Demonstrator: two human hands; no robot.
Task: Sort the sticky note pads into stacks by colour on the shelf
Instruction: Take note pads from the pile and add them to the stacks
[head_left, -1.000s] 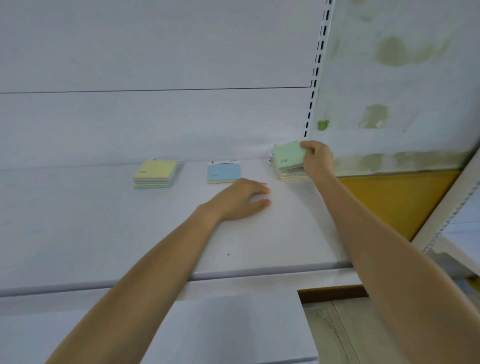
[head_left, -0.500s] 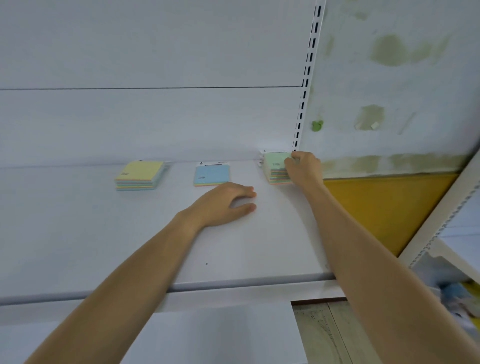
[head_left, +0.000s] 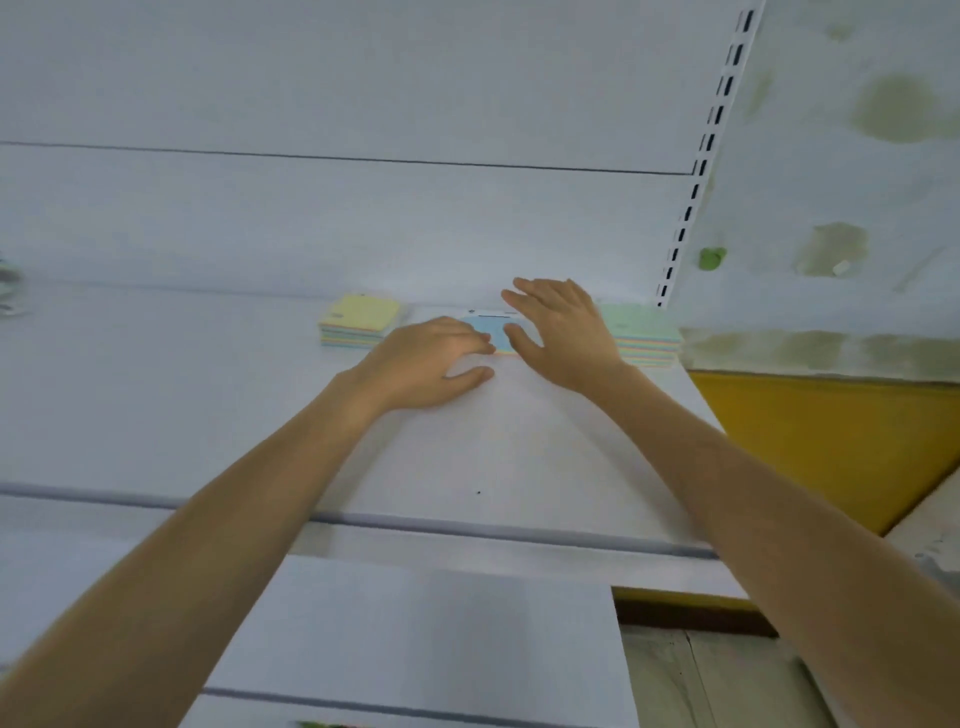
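Observation:
Three piles of sticky note pads lie at the back of the white shelf (head_left: 260, 415). A yellow-topped stack (head_left: 358, 318) is on the left. A thin blue pad (head_left: 491, 330) lies in the middle, partly hidden by both hands. A green-topped stack (head_left: 641, 335) stands at the right, by the slotted upright. My left hand (head_left: 431, 364) rests flat on the shelf with its fingertips at the blue pad's left edge. My right hand (head_left: 561, 327) hovers over the blue pad's right side, fingers spread, holding nothing.
A slotted metal upright (head_left: 696, 176) runs up at the right behind the green stack. Beyond it are a stained wall (head_left: 857, 156) and a yellow panel (head_left: 831, 441). The shelf's front edge (head_left: 467, 525) crosses below my forearms, with a lower shelf (head_left: 415, 639) underneath.
My right hand let go of the green stack and moved left over the blue pad. My left hand slid forward to the blue pad's edge. The camera view shifted left.

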